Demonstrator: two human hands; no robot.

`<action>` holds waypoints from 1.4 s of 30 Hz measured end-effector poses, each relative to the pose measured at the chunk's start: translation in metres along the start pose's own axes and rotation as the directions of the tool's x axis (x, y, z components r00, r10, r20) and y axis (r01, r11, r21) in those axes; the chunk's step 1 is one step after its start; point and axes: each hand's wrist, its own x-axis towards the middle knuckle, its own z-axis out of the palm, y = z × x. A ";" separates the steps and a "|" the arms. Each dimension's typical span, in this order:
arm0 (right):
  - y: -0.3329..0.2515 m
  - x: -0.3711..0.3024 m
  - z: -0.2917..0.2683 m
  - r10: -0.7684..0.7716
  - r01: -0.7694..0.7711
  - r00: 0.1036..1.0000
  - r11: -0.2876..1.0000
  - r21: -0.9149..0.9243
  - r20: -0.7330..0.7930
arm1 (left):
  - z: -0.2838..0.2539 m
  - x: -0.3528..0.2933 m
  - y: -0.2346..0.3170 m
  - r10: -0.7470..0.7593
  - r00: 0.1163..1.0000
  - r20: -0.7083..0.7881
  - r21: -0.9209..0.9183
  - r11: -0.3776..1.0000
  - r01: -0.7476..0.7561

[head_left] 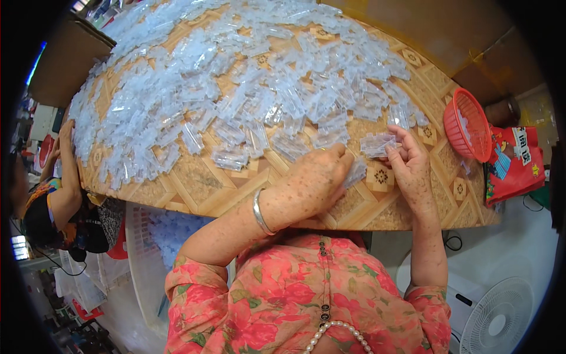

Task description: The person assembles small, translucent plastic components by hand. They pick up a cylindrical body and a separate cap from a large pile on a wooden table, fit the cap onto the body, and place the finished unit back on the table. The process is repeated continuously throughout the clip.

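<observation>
Clear plastic strip (377, 143) sat right of frame centre, pinched at its right end by the right hand (411, 169), fingers narrow around it. Left hand (315, 184) lay just left of it, knuckles up, fingers curled onto another clear piece (355, 172) on the table (194, 183); a silver bangle (260, 212) was on that wrist. Rest of the clear pieces formed one big heap (236, 76) across the upper half of the frame. Red mesh basket (469, 124) stood at the right table edge, tilted, a few clear pieces inside. Just right of it, a red bag (516, 162) with cartoon print and a white label strip. Lower left, under the table, a white crate (144, 259) held more pale pieces. Another person's arm (68, 171) rested on the far left edge. White fan (498, 321) stood lower right.
</observation>
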 end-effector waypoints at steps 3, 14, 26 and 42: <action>-0.019 0.016 0.007 -0.078 0.076 0.997 0.966 -0.248 0.001 | -0.001 0.006 -0.005 0.047 0.998 0.035 -0.008 0.999 -0.047; -0.055 0.155 0.057 -0.580 0.529 0.801 0.569 -0.630 0.150 | 0.020 0.004 -0.020 0.093 0.995 -0.036 -0.136 0.986 -0.097; -0.063 0.261 0.119 -0.248 0.247 0.959 0.496 -0.832 0.137 | 0.022 0.001 -0.024 0.087 0.996 -0.036 -0.148 0.985 -0.091; -0.059 0.050 0.020 -0.084 0.091 0.974 0.996 0.023 -0.210 | 0.011 0.009 -0.024 -0.029 0.934 -0.357 -0.377 0.919 -0.116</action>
